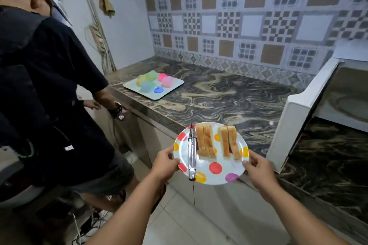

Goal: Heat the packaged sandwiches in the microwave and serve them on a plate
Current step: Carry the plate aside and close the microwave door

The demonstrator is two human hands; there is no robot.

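Dim indoor light, soft blur, wide-angle edge warping.

Marbled countertop (pixel 219 93) with tray (pixel 129 86) (colourful shapes on it) and microwave (pixel 294 117).

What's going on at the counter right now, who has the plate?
The wearer grips a polka-dot plate by its rim, left hand on one side and right hand on the other, at the edge of the marble counter. Two stacks of sandwiches and metal tongs lie on it. The microwave stands open to the right. A second person stands to the left, beside a tray of colourful items.
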